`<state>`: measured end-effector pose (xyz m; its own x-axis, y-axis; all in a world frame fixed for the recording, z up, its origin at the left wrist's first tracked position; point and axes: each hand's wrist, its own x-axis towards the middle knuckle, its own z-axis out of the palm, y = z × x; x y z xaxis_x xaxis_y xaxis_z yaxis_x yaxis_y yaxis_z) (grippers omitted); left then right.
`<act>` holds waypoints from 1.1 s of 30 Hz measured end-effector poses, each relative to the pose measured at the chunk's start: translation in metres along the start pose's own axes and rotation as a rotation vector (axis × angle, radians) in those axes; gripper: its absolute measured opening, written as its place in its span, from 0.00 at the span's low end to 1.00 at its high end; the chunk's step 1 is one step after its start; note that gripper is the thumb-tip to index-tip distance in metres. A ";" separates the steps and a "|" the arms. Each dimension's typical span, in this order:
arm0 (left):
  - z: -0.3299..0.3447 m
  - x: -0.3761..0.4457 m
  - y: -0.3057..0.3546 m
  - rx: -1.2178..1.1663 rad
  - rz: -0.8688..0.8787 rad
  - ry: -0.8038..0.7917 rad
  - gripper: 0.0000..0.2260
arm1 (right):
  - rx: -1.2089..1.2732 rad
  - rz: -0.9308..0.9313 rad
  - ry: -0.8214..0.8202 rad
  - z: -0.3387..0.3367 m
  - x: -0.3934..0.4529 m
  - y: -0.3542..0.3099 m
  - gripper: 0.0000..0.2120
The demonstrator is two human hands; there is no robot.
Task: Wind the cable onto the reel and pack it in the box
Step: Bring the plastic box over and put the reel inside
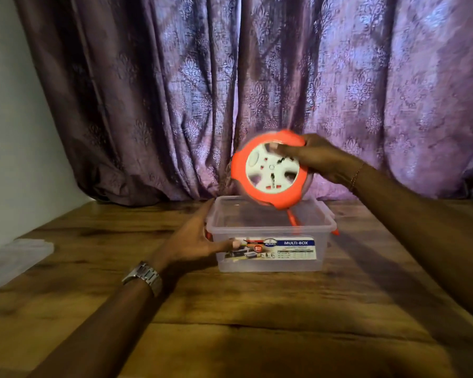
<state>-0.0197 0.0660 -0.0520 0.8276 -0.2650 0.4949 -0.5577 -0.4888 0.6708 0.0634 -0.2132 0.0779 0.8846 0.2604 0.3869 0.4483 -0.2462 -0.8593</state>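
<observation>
My right hand (320, 156) grips an orange reel (269, 170) with a white socket face, holding it tilted in the air just above the far side of a clear plastic box (268, 264). A short orange piece of cable (292, 219) hangs from the reel down into the box. The box stands open on the wooden table and carries a "MULTI-BOX" label on its front wall. My left hand (194, 238) rests flat against the box's left front corner, thumb along the label, fingers apart.
A clear plastic lid (14, 257) lies at the table's left edge. A purple patterned curtain (175, 91) hangs right behind the box. The wooden table (230, 323) stretches toward me in front of the box.
</observation>
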 end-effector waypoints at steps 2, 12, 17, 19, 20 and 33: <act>0.004 -0.002 -0.004 -0.061 -0.001 0.020 0.36 | -0.088 0.033 -0.082 0.014 -0.005 0.013 0.26; 0.006 0.000 -0.016 -0.028 -0.049 0.066 0.41 | -0.109 0.200 -0.456 0.046 -0.031 0.049 0.21; 0.006 0.000 -0.013 -0.015 -0.046 0.072 0.42 | -0.123 0.298 -0.468 0.045 -0.030 0.051 0.26; 0.007 0.001 -0.013 -0.014 -0.042 0.068 0.41 | -0.326 0.270 -0.414 0.047 -0.028 0.053 0.34; 0.007 0.001 -0.012 -0.008 -0.042 0.068 0.40 | -0.428 0.257 -0.407 0.047 -0.027 0.054 0.36; 0.005 -0.004 -0.012 -0.038 -0.112 0.041 0.40 | -1.193 0.095 -0.427 0.050 -0.026 0.052 0.36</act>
<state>-0.0163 0.0688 -0.0642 0.8821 -0.1753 0.4372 -0.4642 -0.4811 0.7437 0.0574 -0.1866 0.0061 0.9076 0.4198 0.0111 0.4190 -0.9070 0.0422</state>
